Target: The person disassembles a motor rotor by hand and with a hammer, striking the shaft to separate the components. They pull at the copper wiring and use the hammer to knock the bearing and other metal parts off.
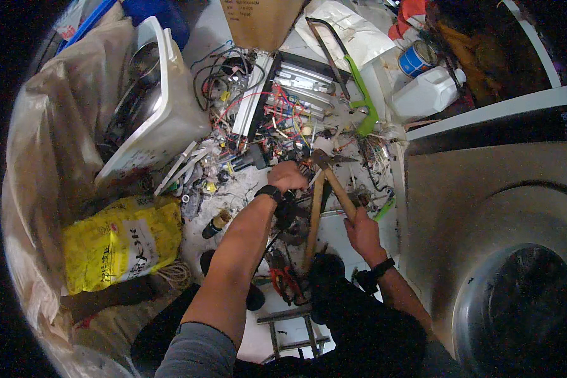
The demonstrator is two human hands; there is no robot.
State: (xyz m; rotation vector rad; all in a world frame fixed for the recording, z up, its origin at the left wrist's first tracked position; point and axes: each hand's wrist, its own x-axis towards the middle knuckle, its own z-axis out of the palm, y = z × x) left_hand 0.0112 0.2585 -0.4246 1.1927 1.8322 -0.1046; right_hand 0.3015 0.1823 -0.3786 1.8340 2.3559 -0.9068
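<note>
**Wooden-handled hammer (340,191) gripped beside loose scrap (286,120)**

Reading clock directions from the hammer's head, the right hand (364,234), at five, is wrapped around the handle's lower end. At eight, the left hand (288,177) reaches into the clutter with curled fingers; what they hold, if anything, I cannot tell. Steadying a piece while working it with the hammer seems the step in hand; a blow next would call for left fingertips well clear of the head.

Crowding that space, a second wooden shaft (313,220) runs toward six, and red-handled pliers (290,282) lie near seven. Scrap spreads toward eleven, with the green-handled saw (366,113) at one, a white jug (427,94) at two, a white tub (173,120) at nine and, farther out at eight, a yellow bag (116,242).
</note>
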